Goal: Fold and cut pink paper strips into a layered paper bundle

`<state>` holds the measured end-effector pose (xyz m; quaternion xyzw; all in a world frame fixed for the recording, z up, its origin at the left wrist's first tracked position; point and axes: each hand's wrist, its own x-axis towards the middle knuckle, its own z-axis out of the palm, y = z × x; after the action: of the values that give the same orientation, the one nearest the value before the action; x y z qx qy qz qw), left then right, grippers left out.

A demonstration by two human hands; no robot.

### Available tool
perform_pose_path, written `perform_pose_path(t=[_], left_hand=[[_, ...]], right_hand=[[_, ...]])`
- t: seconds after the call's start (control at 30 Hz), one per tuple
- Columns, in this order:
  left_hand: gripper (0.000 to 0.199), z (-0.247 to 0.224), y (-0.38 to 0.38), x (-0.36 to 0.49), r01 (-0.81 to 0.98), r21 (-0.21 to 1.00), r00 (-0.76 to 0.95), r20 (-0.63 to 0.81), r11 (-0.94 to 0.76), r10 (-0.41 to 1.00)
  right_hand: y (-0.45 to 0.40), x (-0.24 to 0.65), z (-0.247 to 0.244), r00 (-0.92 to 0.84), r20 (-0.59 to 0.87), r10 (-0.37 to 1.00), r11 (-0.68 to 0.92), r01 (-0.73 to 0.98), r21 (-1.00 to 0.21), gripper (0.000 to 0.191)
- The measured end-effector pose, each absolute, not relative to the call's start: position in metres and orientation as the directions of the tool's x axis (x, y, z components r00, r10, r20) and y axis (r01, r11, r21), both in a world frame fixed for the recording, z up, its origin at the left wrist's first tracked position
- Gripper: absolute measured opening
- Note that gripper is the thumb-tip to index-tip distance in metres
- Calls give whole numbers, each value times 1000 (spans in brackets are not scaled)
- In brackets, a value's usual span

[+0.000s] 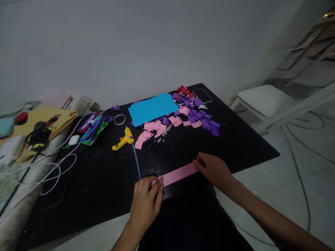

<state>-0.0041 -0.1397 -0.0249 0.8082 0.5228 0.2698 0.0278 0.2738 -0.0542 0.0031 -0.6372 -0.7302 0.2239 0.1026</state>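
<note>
A pink paper strip [180, 174] stretches between my two hands above the front edge of the black table [104, 188]. My left hand [146, 197] grips its left end with the fingers pressed together. At the other end, my right hand [213, 169] pinches the strip between thumb and finger. Beyond the strip lie black-handled scissors [157, 141] with their blades pointing away to the right. A yellow glue gun [124, 139] rests left of the scissors, and a pale glue stick [136, 161] runs from it toward my left hand.
Behind lie blue paper sheets [153, 108], pink pieces [157, 126], purple pieces [204, 118] and red pieces [183, 90]. A tape ring [119, 119], coloured paper strips [95, 128] and white cables [59, 170] are at left. A white stool [260, 99] stands right of the table.
</note>
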Motion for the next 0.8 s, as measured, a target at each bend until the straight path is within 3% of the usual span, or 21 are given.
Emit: perform_pose_path(t=[0.2, 0.3, 0.37, 0.43, 0.53, 0.8], left_hand=[[27, -20, -140, -4, 834, 349, 285, 391, -427, 875], [25, -9, -133, 1, 810, 433, 252, 353, -396, 901], [17, 1, -124, 10, 741, 565, 256, 260, -362, 931], [24, 10, -111, 22, 729, 635, 273, 75, -257, 959], [26, 18, -90, 43, 861, 501, 234, -246, -83, 941], [32, 23, -66, 60, 940, 342, 144, -378, -6, 915]], right_hand=[[-53, 280, 1, -137, -120, 983, 61, 869, -491, 23], [-56, 271, 3, -159, -24, 987, 117, 816, -567, 23], [-59, 260, 4, -203, 44, 978, 184, 747, -639, 24], [-62, 247, 5, -272, 53, 961, 232, 683, -692, 25], [-64, 233, 3, -357, -12, 934, 252, 680, -689, 22], [-61, 228, 0, -358, -128, 925, 197, 740, -643, 25]])
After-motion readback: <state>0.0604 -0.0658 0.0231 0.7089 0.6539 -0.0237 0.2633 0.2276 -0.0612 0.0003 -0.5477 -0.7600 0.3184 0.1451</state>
